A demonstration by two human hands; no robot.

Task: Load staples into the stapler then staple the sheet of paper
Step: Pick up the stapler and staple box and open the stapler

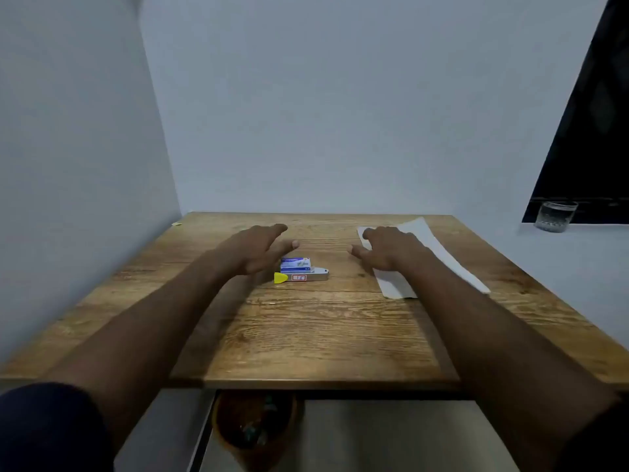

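Nothing is done yet — the stapler (pixel 304 277) and staple box (pixel 295 264) lie untouched mid-table, the left hand (pixel 257 248) spread beside them, the right hand (pixel 391 248) spread over the paper (pixel 442 257).

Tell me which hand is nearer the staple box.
Left. The left hand hovers at the staple box's left edge, while the right hand is well off to its right, over the paper.
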